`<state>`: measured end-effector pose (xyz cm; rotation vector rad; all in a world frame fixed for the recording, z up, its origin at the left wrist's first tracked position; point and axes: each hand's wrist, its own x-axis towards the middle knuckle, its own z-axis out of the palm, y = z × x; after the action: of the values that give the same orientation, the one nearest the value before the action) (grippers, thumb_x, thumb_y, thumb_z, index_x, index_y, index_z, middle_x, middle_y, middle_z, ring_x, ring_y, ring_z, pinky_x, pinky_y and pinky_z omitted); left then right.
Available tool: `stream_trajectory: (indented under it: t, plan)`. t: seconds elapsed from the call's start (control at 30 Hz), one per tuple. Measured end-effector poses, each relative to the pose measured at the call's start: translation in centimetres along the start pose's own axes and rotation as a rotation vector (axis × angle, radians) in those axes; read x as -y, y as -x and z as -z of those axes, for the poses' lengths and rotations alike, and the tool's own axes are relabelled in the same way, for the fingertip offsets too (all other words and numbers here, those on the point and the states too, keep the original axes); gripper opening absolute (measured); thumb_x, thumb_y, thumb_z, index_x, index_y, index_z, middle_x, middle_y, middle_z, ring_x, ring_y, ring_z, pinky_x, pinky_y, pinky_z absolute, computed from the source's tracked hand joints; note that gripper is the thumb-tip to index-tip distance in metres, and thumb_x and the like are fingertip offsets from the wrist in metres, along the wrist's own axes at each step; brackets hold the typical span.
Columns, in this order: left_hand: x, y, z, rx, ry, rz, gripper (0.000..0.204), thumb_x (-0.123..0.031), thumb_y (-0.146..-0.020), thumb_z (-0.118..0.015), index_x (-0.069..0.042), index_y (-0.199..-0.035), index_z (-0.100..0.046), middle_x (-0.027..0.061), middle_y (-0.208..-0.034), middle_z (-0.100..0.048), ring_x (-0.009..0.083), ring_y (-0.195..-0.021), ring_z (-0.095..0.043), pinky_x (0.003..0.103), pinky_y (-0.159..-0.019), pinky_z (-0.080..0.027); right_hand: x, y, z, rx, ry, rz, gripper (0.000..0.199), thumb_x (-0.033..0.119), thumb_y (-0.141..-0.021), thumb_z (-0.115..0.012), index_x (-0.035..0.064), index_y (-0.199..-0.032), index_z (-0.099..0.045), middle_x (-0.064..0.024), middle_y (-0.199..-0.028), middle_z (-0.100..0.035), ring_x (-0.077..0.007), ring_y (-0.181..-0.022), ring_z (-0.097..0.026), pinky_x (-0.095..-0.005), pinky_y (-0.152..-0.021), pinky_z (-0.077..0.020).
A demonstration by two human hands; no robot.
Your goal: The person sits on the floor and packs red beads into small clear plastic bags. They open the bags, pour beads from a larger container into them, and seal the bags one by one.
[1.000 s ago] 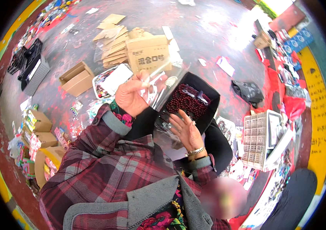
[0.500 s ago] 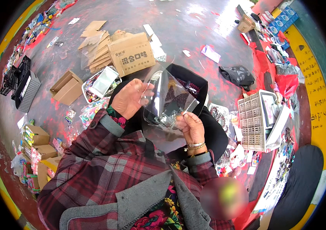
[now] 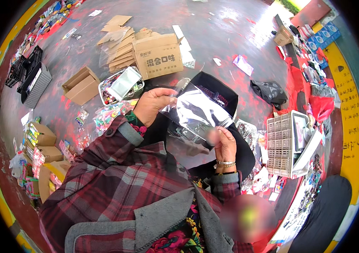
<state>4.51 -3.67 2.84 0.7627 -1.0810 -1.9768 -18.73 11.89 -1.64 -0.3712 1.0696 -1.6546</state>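
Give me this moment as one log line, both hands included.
left hand: holding clear plastic bag | right hand: pinching same bag, lower right | just beyond bag: black box, open-topped

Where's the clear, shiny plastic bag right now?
In the head view, the clear, shiny plastic bag is near the centre, between the left hand and right hand, partly overlapping the open black box.

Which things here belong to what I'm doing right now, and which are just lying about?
Apparently in use:
clear plastic bag, held in left hand and right hand
black bin just behind it

Seemingly lying about:
open cardboard box
flattened cardboard
dark grey bag
pale plastic crate
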Motion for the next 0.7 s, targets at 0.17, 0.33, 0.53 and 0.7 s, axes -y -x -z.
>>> stream_trajectory:
  t: [0.17, 0.33, 0.53, 0.7]
  plan:
    - [0.0, -0.3, 0.0, 0.004, -0.054, -0.017, 0.018, -0.006, -0.084, -0.06, 0.004, -0.099, -0.059, 0.0152, -0.092, -0.065, 0.0215, -0.083, -0.064, 0.03, -0.078, -0.05, -0.5, -0.4, 0.9, 0.01, -0.002, 0.007, 0.015, 0.006, -0.087, -0.056, -0.0039, -0.098, -0.06, -0.0141, -0.085, -0.067, -0.0175, -0.071, -0.065, -0.0254, -0.066, -0.0529]
    - [-0.1, -0.1, 0.0, -0.026, -0.082, 0.036, 0.016, -0.007, -0.085, -0.059, 0.003, -0.098, -0.059, 0.0151, -0.09, -0.066, 0.0207, -0.081, -0.065, 0.029, -0.074, -0.05, -0.7, -0.4, 0.8, 0.008, 0.004, -0.011, 0.015, 0.007, -0.088, -0.055, -0.0032, -0.098, -0.06, -0.0133, -0.085, -0.067, -0.0178, -0.071, -0.065, -0.0248, -0.064, -0.0525]
    - [0.8, -0.6, 0.7, -0.046, -0.139, 0.019, 0.014, -0.008, -0.086, -0.057, 0.002, -0.095, -0.059, 0.0148, -0.088, -0.066, 0.0198, -0.078, -0.065, 0.028, -0.072, -0.05, -1.2, -0.4, 1.4, 0.018, 0.008, -0.023, 0.016, 0.007, -0.09, -0.052, -0.0022, -0.1, -0.059, -0.014, -0.086, -0.066, -0.0184, -0.072, -0.066, -0.0251, -0.064, -0.0524]
    - [0.9, -0.6, 0.9, 0.005, -0.205, 0.029, 0.012, -0.008, -0.086, -0.057, 0.002, -0.093, -0.058, 0.013, -0.085, -0.065, 0.0191, -0.077, -0.064, 0.029, -0.073, -0.05, -1.1, -0.5, 1.7, 0.014, -0.009, -0.017, 0.016, 0.007, -0.09, -0.051, -0.0025, -0.1, -0.058, -0.0146, -0.086, -0.066, -0.0183, -0.072, -0.065, -0.0262, -0.066, -0.0529]
